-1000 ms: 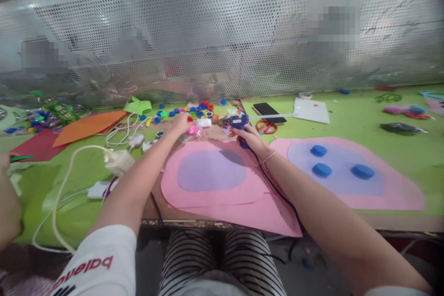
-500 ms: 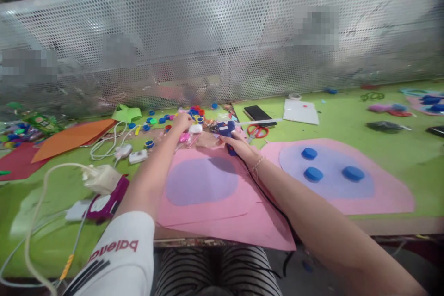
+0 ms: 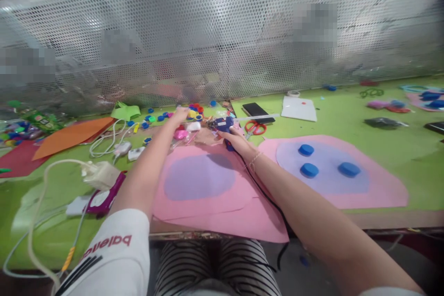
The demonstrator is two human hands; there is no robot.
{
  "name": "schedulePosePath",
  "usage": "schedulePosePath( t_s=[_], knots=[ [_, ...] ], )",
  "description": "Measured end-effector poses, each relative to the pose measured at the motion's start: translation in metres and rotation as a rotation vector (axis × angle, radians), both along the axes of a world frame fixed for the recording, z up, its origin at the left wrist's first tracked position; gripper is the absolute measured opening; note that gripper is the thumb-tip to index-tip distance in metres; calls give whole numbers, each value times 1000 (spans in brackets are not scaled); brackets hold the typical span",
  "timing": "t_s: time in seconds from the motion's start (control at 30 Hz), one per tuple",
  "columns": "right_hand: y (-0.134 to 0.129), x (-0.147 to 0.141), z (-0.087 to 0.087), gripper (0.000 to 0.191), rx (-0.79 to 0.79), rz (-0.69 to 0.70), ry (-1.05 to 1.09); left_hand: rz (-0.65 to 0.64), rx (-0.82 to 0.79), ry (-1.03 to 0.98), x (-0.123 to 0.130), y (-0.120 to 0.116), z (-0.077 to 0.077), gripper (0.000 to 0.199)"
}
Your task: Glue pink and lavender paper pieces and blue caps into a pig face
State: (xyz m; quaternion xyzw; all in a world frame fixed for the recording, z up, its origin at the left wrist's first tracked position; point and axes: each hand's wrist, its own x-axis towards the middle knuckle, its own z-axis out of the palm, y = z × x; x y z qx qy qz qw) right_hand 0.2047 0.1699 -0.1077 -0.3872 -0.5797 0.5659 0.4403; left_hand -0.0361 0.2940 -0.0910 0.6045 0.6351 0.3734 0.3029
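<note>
My left hand (image 3: 181, 114) reaches into a scatter of coloured bottle caps (image 3: 197, 109) at the back of the table, close to a yellow one. Its fingers are small and partly hidden, so their grip is unclear. My right hand (image 3: 238, 141) is wrapped round a dark blue glue gun (image 3: 224, 124), whose black cord (image 3: 261, 189) runs back under my forearm. A clear glue stick (image 3: 260, 118) sticks out behind it. In front of me lies pink paper (image 3: 208, 210) with a lilac rounded shape (image 3: 199, 178) on it. To the right, another pink sheet (image 3: 388, 189) bears a lilac shape with three blue caps (image 3: 348, 169).
Red-handled scissors (image 3: 255, 127), a black phone (image 3: 258, 113) and a white square (image 3: 299, 108) sit behind my right hand. Orange paper (image 3: 71, 138), a white adapter (image 3: 103, 175) and a purple power strip (image 3: 106, 195) with cables are at left. A perforated metal panel (image 3: 222, 32) stands behind.
My left hand has shifted slightly farther back among the caps. The right hand keeps its hold on the glue gun. The view has tilted slightly.
</note>
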Motion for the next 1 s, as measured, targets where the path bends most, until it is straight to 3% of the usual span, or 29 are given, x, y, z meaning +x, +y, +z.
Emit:
schedulePosePath(
  t_s=[0.2, 0.4, 0.53, 0.7, 1.0],
  knots=[
    [-4, 2, 4, 23, 26, -23, -17, -63, -10, -107, -16, -34, 12, 19],
    [-5, 2, 0, 23, 90, -22, 15, 33, 80, 85, -32, -50, 8, 15],
    [-6, 3, 1, 23, 91, -26, 23, 92, 150, 320, -47, -55, 6, 9],
    [-2, 6, -2, 24, 106, -22, -10, 126, 121, 508, -64, -55, 3, 10],
    [-5, 4, 4, 24, 122, -1, -135, 170, -70, 565, -90, -47, -11, 13]
  ],
)
